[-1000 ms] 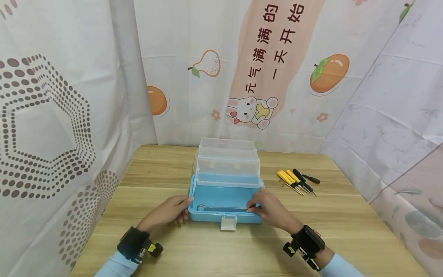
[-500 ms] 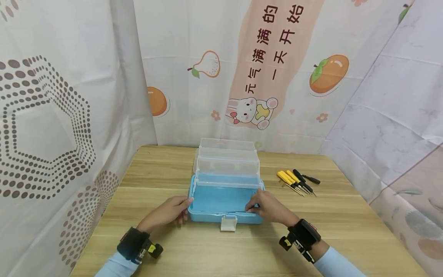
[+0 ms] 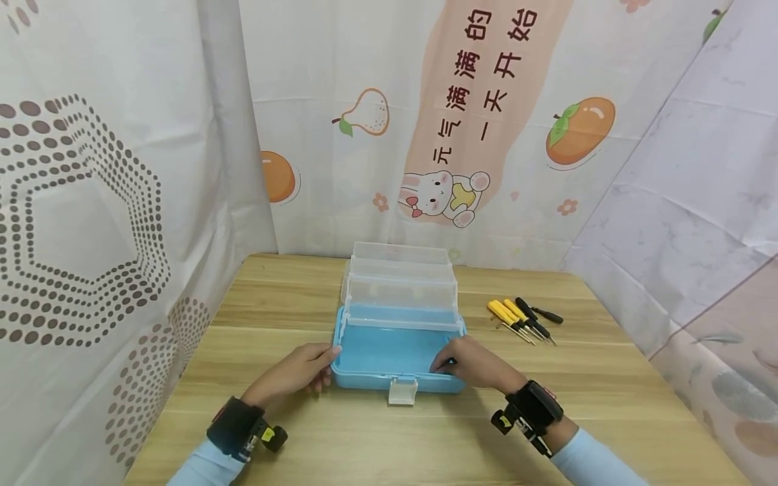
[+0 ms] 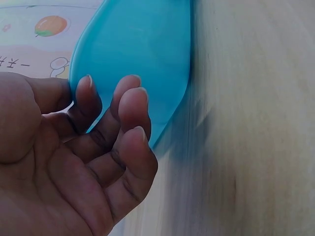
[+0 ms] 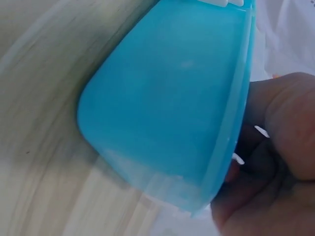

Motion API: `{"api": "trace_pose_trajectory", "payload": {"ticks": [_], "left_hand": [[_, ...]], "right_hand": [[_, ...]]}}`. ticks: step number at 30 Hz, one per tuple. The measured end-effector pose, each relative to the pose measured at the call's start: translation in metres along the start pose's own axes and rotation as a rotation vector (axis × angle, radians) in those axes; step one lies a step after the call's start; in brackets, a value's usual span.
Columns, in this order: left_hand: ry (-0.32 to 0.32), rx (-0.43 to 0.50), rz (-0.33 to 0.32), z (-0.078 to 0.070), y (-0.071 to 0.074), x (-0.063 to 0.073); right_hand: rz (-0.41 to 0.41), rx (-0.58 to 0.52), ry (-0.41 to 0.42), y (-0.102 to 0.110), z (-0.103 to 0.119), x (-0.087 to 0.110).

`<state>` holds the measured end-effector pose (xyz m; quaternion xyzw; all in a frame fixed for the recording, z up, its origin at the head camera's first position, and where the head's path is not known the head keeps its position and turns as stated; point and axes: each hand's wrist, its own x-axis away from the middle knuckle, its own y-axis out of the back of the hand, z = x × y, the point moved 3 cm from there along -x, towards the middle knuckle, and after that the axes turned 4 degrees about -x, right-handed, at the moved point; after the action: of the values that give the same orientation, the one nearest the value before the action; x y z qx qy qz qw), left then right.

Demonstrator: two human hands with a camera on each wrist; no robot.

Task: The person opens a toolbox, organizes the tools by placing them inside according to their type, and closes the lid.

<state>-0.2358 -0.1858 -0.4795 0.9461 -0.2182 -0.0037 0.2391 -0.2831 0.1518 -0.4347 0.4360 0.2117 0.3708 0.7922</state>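
A blue toolbox [image 3: 398,383] with its clear tiered trays [image 3: 401,293] raised stands on the table. My left hand [image 3: 298,370] pinches the box's left rim between thumb and index finger, the other fingers loosely bent outside it. The left wrist view shows this left hand [image 4: 93,142] against the blue end wall. Over the right end, my right hand [image 3: 477,364] reaches inside with bent fingers. In the right wrist view, the front wall hides the fingertips of the right hand [image 5: 280,162], so what they hold is not visible. No wrench shows now.
Several screwdrivers [image 3: 519,317] with yellow or black handles lie to the right of the box on the wooden table [image 3: 273,439]. A white latch [image 3: 402,391] hangs open on the front. Printed curtains [image 3: 316,189] enclose the table behind and on both sides.
A metal ring-ended wrench, held by the right hand inside the box a second ago, has dropped from sight behind the front wall. The right hand shifted slightly; the left stayed put.
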Motion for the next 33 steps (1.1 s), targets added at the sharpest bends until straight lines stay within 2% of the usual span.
{"api": "trace_pose_trajectory", "payload": {"ticks": [3,6,9,11,15,19,24,33], "left_hand": [[0.007,-0.007,0.003,-0.001,0.000,0.000],[0.007,-0.010,0.003,-0.002,0.000,0.000],[0.004,-0.020,-0.003,-0.003,0.002,-0.001],[0.005,-0.027,-0.005,-0.003,0.002,-0.002],[0.011,-0.035,-0.002,-0.002,0.003,-0.002],[0.018,-0.026,0.006,0.000,0.002,-0.002],[0.021,-0.024,0.004,0.001,0.002,-0.002],[0.012,-0.036,0.008,0.001,0.001,-0.002]], "right_hand": [[-0.090,-0.082,-0.025,0.004,-0.006,0.007],[-0.263,-0.138,-0.072,0.020,-0.019,0.021],[-0.429,-0.082,-0.175,0.044,-0.045,0.041],[-0.491,-0.020,-0.284,0.059,-0.068,0.057],[-0.490,0.002,-0.477,0.071,-0.122,0.094],[-0.462,0.042,-0.565,0.066,-0.156,0.122],[-0.445,0.108,-0.591,0.062,-0.172,0.133],[-0.477,0.131,-0.575,0.057,-0.183,0.129]]}}
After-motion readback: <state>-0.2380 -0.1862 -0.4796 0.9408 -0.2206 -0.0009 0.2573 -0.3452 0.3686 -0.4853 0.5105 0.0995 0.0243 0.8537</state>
